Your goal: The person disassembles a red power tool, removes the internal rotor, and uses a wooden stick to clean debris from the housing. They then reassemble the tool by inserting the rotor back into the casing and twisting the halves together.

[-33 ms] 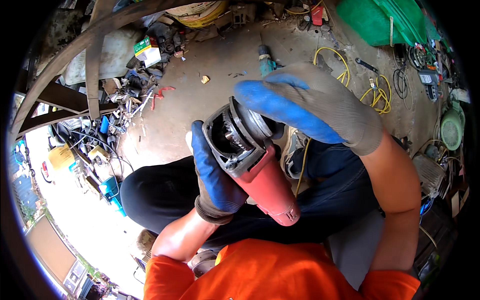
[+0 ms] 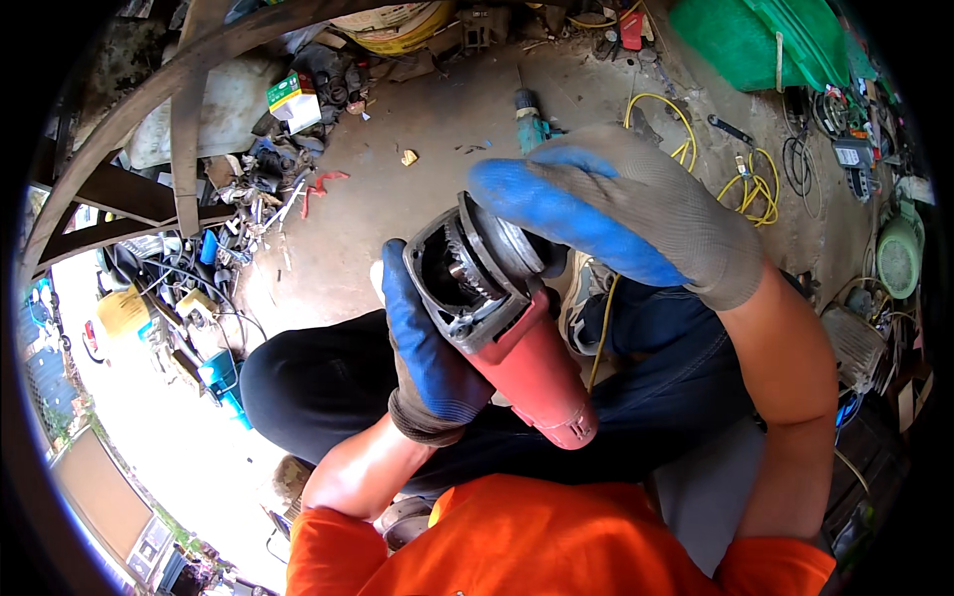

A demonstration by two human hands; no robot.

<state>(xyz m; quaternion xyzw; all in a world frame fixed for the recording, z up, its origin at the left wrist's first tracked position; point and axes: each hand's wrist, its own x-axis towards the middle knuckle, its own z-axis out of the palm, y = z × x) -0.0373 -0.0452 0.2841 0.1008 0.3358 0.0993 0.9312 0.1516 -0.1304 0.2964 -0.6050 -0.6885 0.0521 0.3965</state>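
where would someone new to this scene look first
Probably at the red power tool in the middle, its grey head open to show a toothed gear; the gloved left hand holds its left side, the right hand is at the head's right. Next, the bright orange shirt at the bottom, then the green plastic object at upper right.

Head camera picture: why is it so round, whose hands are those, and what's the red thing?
No robot here! A person wears this fisheye camera on their head, looking down, so straight edges bend. Those are the person's own gloved hands. The left hand holds a red power tool; its open metal head shows a toothed gear. The right hand is beside that head. On the floor lie a teal drill and yellow cord.
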